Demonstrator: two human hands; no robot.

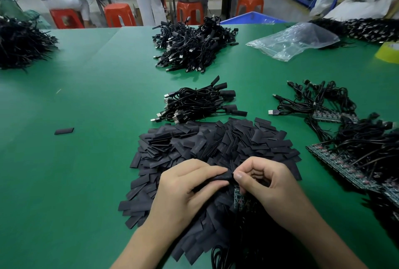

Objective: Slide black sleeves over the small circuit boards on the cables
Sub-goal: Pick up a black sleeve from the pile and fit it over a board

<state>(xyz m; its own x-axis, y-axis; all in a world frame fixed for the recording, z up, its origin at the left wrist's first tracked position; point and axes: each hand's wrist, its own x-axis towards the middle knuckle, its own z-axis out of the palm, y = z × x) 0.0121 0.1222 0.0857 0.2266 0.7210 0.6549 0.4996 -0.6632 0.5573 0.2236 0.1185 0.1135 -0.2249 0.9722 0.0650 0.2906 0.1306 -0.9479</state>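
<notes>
Left hand [190, 186] and right hand [266, 184] meet at six o'clock on the green table [75, 171], over the heap of sleeves [216, 145]. The left pinches one black sleeve [221, 177]; the right, curled, pinches the circuit board [237, 195] at its five o'clock.

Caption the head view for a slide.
Left hand pinches a black sleeve, right hand holds a circuit board, above a sleeve pile.

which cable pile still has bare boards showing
The pile at the right edge: strips of uncovered boards lie along it. Cables in the near middle pile and far middle pile end in black sleeves.
</notes>
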